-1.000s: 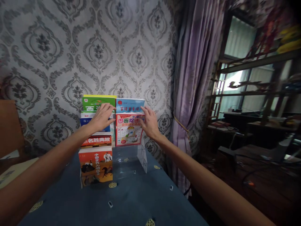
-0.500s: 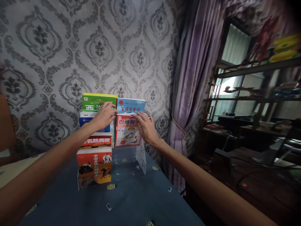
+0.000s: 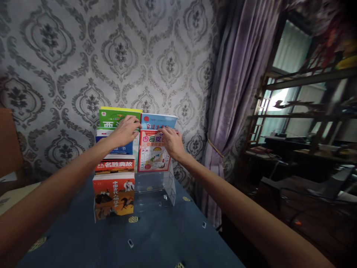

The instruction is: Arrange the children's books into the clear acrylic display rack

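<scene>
Between my two hands, a red-framed picture book (image 3: 154, 156) stands in the right column of a clear acrylic rack (image 3: 170, 186). My right hand (image 3: 173, 143) is closed on its top edge near the right corner. My left hand (image 3: 126, 131) has bent fingers pinching at the upper left corner, where the exact contact is partly hidden. Just behind is a light blue book (image 3: 158, 120), its title partly covered. Down the left column stand a green book (image 3: 107, 116), a dark blue book (image 3: 124, 147), a red book (image 3: 118, 164) and an orange book (image 3: 113, 193).
The rack rests on a dark blue tablecloth (image 3: 156, 238) with small printed patterns. Patterned wallpaper (image 3: 150, 70) rises behind it. A tied purple curtain (image 3: 231, 85) hangs at the right, beside a wooden shelf unit (image 3: 301, 82). A cardboard box (image 3: 9, 141) sits at far left.
The view has shifted slightly. The picture book sits a little higher against the light blue book, covering more of its title. Both hands stay at its top corners.
</scene>
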The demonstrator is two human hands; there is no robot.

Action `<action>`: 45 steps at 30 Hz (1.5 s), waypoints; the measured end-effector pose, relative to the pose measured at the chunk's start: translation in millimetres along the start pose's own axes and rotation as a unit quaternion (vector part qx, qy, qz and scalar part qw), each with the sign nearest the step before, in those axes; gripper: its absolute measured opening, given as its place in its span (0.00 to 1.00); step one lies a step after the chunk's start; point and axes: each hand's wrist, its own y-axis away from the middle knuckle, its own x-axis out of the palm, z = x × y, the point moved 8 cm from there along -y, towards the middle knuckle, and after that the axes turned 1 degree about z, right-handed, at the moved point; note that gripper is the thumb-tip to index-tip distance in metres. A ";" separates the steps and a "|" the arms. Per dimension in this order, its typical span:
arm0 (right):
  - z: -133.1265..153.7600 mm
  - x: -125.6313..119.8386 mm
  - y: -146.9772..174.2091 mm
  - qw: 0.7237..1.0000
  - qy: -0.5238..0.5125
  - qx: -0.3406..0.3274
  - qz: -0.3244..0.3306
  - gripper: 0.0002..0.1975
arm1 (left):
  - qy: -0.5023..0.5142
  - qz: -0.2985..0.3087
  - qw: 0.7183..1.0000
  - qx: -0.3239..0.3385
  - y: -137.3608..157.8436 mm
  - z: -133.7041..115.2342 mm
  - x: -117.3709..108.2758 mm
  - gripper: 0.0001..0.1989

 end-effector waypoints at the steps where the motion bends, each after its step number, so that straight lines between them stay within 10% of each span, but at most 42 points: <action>1: -0.2 0.9 -2.5 1.000 0.005 0.004 0.005 0.20 | -0.003 -0.001 1.000 -0.001 0.0 0.4 0.8 0.12; 45: -13.0 -4.9 7.9 0.990 -0.099 -0.063 -0.082 0.25 | 0.024 0.107 0.988 -0.113 -32.3 16.3 11.8 0.09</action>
